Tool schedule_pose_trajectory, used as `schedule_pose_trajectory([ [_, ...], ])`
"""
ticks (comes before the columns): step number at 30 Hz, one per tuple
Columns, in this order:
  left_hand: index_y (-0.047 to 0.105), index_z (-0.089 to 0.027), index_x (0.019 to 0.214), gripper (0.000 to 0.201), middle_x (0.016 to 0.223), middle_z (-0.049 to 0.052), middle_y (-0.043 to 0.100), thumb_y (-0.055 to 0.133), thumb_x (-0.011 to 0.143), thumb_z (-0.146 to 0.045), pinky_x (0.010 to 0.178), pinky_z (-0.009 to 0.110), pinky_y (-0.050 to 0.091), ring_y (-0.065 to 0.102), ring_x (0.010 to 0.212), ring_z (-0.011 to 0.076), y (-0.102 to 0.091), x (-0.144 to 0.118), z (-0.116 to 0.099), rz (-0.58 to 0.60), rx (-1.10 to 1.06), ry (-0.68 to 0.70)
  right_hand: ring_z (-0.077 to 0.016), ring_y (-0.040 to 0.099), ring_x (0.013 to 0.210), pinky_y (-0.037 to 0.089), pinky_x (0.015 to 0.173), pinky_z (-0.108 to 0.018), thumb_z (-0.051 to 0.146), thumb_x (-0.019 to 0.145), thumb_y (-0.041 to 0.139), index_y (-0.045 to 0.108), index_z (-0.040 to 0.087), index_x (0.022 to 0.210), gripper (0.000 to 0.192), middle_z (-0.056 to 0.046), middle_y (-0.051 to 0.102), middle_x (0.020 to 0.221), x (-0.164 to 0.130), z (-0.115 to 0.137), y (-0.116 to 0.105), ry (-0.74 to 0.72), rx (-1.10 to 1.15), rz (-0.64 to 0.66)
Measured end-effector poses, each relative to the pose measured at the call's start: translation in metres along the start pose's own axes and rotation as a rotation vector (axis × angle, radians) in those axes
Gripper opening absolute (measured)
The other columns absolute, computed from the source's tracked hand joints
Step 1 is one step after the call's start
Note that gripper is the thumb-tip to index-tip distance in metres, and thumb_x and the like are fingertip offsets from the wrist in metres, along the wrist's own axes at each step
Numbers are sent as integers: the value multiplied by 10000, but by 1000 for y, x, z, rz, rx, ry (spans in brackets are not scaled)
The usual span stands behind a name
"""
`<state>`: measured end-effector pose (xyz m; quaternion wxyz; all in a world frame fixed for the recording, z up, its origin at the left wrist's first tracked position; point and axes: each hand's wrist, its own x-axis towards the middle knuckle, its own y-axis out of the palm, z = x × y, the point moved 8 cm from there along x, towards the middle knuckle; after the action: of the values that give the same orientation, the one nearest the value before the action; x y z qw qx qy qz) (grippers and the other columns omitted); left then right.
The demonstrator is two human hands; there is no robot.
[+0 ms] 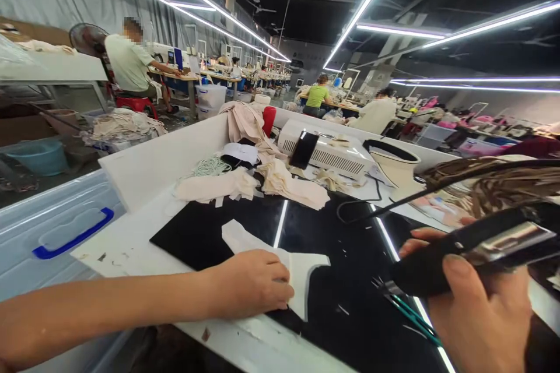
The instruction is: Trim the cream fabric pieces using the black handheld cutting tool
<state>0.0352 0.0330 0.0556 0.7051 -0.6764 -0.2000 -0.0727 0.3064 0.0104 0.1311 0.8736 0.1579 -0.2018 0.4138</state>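
My left hand (251,284) rests flat on a white cut fabric piece (301,271) that lies on a glossy black work surface (350,256) near the table's front edge. My right hand (476,309) is raised at the right and grips a black and silver hand tool (476,247) with a cord (394,201) trailing back over the table. Thin green-handled tools (409,312) lie on the black surface just below that hand.
Beige fabric pieces (289,183) and white cord (210,167) are piled at the table's back, by a white machine (332,154) with a phone (303,150) leaning on it. A bin with a blue handle (72,239) stands left. Other people sit at distant workstations.
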Motion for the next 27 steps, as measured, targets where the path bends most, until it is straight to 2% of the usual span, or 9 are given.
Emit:
schedule_pose_trajectory([
  [1, 657, -172, 971, 113, 1017, 37, 716, 687, 1031, -262, 904, 310, 524, 657, 890, 180, -2, 1, 0, -4, -7, -2, -225, 689, 632, 569, 668, -453, 310, 715, 889, 642, 315, 1190, 536, -32, 753, 885, -3, 4, 7, 25, 39, -1],
  [4, 643, -162, 914, 162, 970, 30, 702, 749, 989, -259, 893, 297, 527, 651, 895, 176, -5, 5, -5, -5, -16, 20, -193, 632, 569, 562, 557, -381, 366, 712, 874, 641, 270, 1103, 465, 14, 692, 755, -20, 21, 30, -22, 143, 30],
  [12, 628, -182, 856, 176, 880, 27, 680, 712, 999, -240, 827, 281, 533, 624, 811, 166, 5, 19, -22, -27, -19, 128, -156, 607, 548, 562, 450, -296, 460, 792, 866, 599, 276, 1117, 459, 45, 653, 720, -64, 35, 68, 12, 345, 170],
  [20, 626, -175, 770, 290, 829, 34, 688, 538, 1040, -115, 798, 267, 544, 619, 745, 153, 10, 20, -22, -73, -42, 127, -148, 605, 524, 536, 434, -272, 515, 805, 856, 563, 290, 1135, 495, 63, 645, 714, -80, 36, 82, 16, 388, 170],
  [27, 648, -177, 846, 196, 922, 32, 734, 601, 1032, -137, 910, 262, 538, 658, 838, 152, 9, 18, -16, -68, -186, 45, -153, 600, 512, 523, 440, -287, 551, 833, 818, 529, 283, 1144, 502, 67, 635, 714, -81, 35, 86, -17, 347, 151],
])
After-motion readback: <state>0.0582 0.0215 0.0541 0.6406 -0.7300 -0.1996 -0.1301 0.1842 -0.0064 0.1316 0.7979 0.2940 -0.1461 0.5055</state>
